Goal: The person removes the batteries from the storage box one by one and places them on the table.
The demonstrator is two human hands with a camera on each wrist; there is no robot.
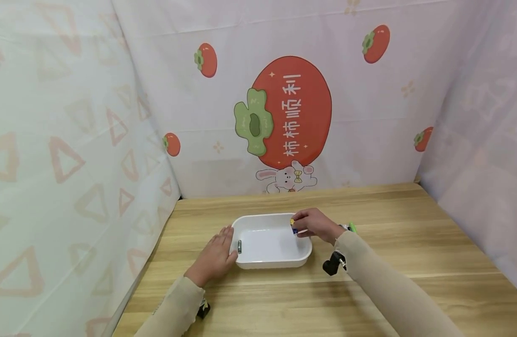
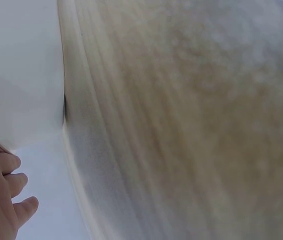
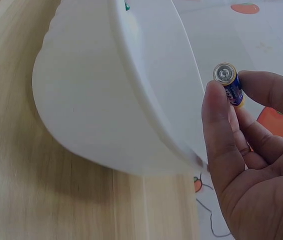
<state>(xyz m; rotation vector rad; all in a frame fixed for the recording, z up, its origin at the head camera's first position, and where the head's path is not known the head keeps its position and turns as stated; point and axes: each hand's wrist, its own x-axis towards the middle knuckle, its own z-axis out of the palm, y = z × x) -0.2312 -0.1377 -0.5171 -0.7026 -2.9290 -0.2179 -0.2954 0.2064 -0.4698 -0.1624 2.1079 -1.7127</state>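
Note:
My right hand [image 1: 316, 224] pinches a blue and yellow battery [image 3: 234, 91] between thumb and fingers, above the right end of a white tray [image 1: 271, 265]. In the right wrist view the battery's flat metal end faces the camera. A second, dark green and silver battery [image 1: 239, 246] lies inside the tray at its left end. Against the tray's left side rests my left hand [image 1: 216, 255], with its fingers extended along the rim. The left wrist view shows some of this hand's fingers [image 2: 19, 185] beside the tray's white wall.
Beyond the right wrist, partly hidden by it, lie a bright green item [image 1: 352, 228] and some small dark and white things [image 1: 345, 227] on the wooden table [image 1: 258, 304]. Printed cloth [image 1: 220, 173] stands along the table's back and sides.

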